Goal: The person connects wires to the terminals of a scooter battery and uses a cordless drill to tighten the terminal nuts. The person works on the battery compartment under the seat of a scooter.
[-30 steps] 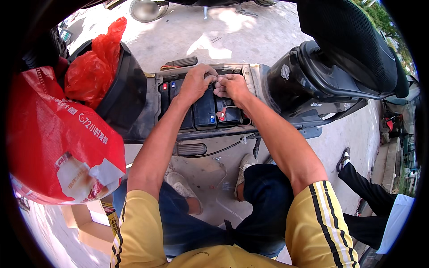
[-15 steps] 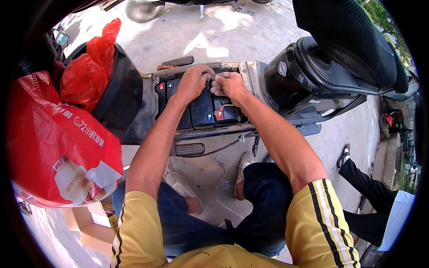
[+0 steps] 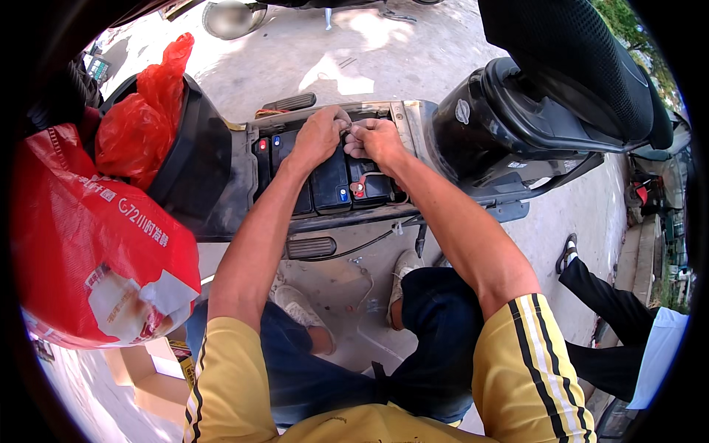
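Both of my hands meet over the opened floorboard bay (image 3: pixel 402 122) of a scooter. Black batteries (image 3: pixel 329 181) sit side by side in it, with red and blue terminals on their tops. My left hand (image 3: pixel 322 136) is closed, thumb and fingertips pinched together. Close against it, my right hand (image 3: pixel 377 140) is pinched too, its fingertips almost touching the left ones. Whatever is between the fingers is too small and covered to make out. Below my right hand, a short wire (image 3: pixel 375 176) is joined to a red terminal (image 3: pixel 358 188) on the right-hand battery.
A red bag (image 3: pixel 111 244) and a red plastic bag (image 3: pixel 144 125) hang at the scooter's front, on the left. The black seat (image 3: pixel 576 66) is raised on the right. An open cardboard box (image 3: pixel 159 391) lies at lower left. Another person's leg (image 3: pixel 605 303) shows at right.
My hands stay pinched together over the batteries with hardly any movement. The whole view has shifted very slightly.
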The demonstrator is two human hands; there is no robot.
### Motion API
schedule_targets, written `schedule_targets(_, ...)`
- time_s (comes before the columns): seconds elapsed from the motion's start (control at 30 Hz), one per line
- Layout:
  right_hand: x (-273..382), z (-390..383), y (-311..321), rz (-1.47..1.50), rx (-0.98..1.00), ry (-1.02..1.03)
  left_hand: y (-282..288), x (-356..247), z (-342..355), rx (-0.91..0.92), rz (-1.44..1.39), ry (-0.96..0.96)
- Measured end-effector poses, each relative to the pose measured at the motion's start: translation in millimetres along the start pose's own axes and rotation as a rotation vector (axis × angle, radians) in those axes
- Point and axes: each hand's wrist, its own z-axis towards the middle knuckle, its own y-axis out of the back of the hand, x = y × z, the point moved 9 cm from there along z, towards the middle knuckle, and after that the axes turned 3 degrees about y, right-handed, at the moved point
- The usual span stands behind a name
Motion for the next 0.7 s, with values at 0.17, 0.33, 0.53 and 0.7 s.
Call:
schedule_targets(0.17, -2, 3, 1, 0.003, 0.014, 0.012, -2, -2, -3, -0.053, 0.040, 0.046)
schedule_targets(0.33, -4, 4, 2, -0.022, 0.051, 0.014, -1, 5, 2, -0.086, -0.008, 0.097)
schedule_targets(0.53, 18, -1, -5, -0.241, 0.031, 0.172, 3, 17, 14, -0.044, -0.063, 0.104)
schedule_targets(0.7, 29, 12, 2, -0.349, 0.064, 0.181, 1, 16, 24, 0.044, -0.143, 0.129)
